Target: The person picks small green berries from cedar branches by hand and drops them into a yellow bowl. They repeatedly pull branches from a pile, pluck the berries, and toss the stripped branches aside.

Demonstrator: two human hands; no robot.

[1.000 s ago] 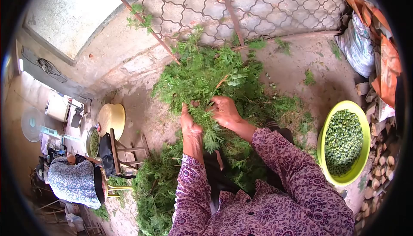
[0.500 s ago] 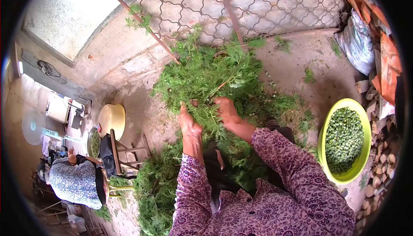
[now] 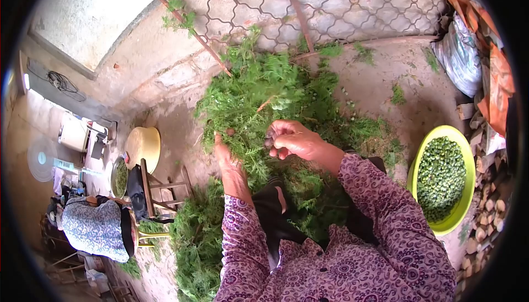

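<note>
Feathery green branches (image 3: pixel 253 90) spread across the middle, in front of both hands. My left hand (image 3: pixel 227 156) is closed round a leafy branch, its fingers partly hidden by the leaves. To its right, my right hand (image 3: pixel 295 141) is bent with the fingertips together; what lies between them is too small to name. A yellow-green basin (image 3: pixel 471 175) at the right holds many small green round pieces (image 3: pixel 440 178).
Cut greenery (image 3: pixel 201 236) lies at the lower left beside a wooden stool (image 3: pixel 168 186). Another person (image 3: pixel 96 227) sits bent over near a tan tub (image 3: pixel 144 149). Stacked firewood (image 3: pixel 485 219), a white sack (image 3: pixel 458 57) and a metal lattice (image 3: pixel 330 4) stand around.
My left hand has moved left with the branch. My right hand has come away from the leaves, slightly right, and turned so its curled fingers show.
</note>
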